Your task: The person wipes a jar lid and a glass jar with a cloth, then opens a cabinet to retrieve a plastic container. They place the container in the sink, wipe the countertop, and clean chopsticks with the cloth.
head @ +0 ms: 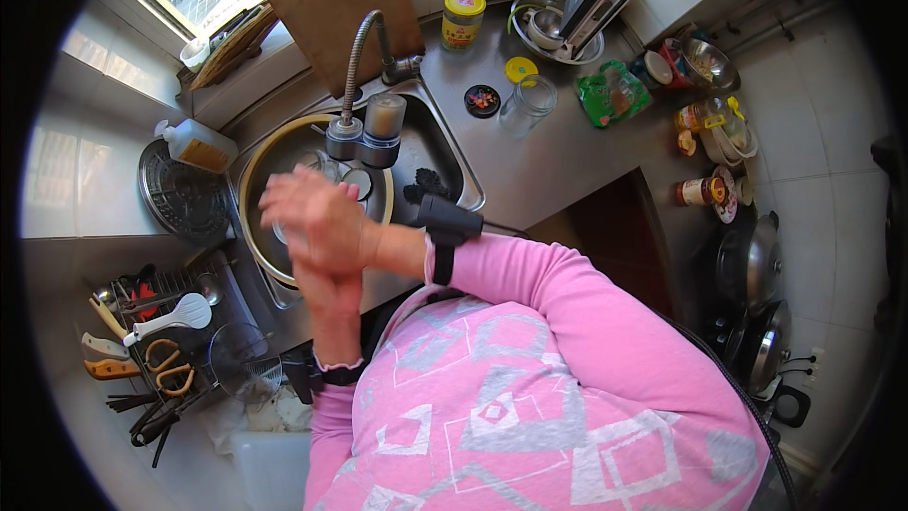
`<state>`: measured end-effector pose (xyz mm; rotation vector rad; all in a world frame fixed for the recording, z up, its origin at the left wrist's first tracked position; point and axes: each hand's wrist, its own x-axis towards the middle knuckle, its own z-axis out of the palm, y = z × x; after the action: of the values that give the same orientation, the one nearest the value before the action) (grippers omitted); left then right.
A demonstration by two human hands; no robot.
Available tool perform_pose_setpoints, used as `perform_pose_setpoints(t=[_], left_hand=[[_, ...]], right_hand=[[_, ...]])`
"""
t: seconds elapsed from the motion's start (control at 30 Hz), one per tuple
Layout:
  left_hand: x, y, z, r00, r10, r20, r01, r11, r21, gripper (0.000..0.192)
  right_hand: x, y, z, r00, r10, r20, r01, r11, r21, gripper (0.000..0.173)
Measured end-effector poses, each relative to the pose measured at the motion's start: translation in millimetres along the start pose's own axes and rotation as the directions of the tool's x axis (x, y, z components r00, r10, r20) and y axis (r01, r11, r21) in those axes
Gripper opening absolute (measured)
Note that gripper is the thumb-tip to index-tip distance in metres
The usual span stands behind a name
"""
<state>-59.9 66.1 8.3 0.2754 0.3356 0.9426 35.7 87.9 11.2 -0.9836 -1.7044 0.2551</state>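
Note:
My right hand lies across my left hand, touching it, above a basin in the sink. The fingers of my right hand are stretched out and blurred. Most of my left hand is hidden under it, so I cannot see whether anything is between them. Below my hands, the basin holds a glass jar and a round lid, both partly covered. Over the basin's right side stands the faucet with a filter head and a flexible metal neck. A dark scrubber sits in the sink.
On the counter are an open glass jar, a yellow lid, a black lid, a yellow-labelled jar and a green packet. A cutting board leans behind the faucet. Knives and scissors are at left.

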Motion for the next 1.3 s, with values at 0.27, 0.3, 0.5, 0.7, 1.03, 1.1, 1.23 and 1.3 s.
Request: perform_pose_setpoints(t=[0.27, 0.3, 0.5, 0.7, 1.03, 1.1, 1.23, 1.3], left_hand=[[-6, 45, -16, 0.968, 0.212, 0.132, -0.222, 0.973, 0.058, 0.065], [-6, 47, -16, 0.955, 0.283, -0.089, -0.276, 0.958, 0.081, 0.068], [-23, 11, -15, 0.924, 0.226, -0.309, -0.148, 0.955, 0.256, 0.060], [-19, 53, -40, 0.952, 0.291, -0.099, -0.290, 0.957, 0.026, 0.060], [-26, 24, -66, 0.989, 0.079, -0.126, -0.105, 0.971, -0.214, 0.053], [-24, 37, -67, 0.941, 0.238, -0.242, -0.262, 0.963, -0.069, 0.058], [-13, 8, -65, 0.881, 0.016, -0.472, -0.057, 0.996, -0.071, 0.052], [-14, -2, -75, 0.941, -0.039, -0.337, 0.002, 0.994, -0.109, 0.033]], right_hand=[[-24, -38, 29, 0.991, -0.116, 0.065, 0.102, 0.976, 0.192, 0.043], [-23, -47, 31, 0.959, -0.211, 0.190, 0.182, 0.970, 0.159, 0.045], [33, -15, 6, 0.991, 0.129, 0.035, -0.130, 0.992, 0.005, 0.014], [-16, -54, 28, 0.929, -0.288, 0.234, 0.272, 0.957, 0.097, 0.040], [-30, -15, 29, 0.958, -0.058, 0.281, 0.037, 0.996, 0.081, 0.046], [-38, -23, 36, 0.899, -0.165, 0.407, 0.113, 0.982, 0.149, 0.051], [-25, 16, 47, 0.961, 0.098, 0.259, -0.112, 0.993, 0.039, 0.029], [-28, 44, 43, 0.754, 0.568, 0.329, -0.539, 0.822, -0.184, 0.022]])
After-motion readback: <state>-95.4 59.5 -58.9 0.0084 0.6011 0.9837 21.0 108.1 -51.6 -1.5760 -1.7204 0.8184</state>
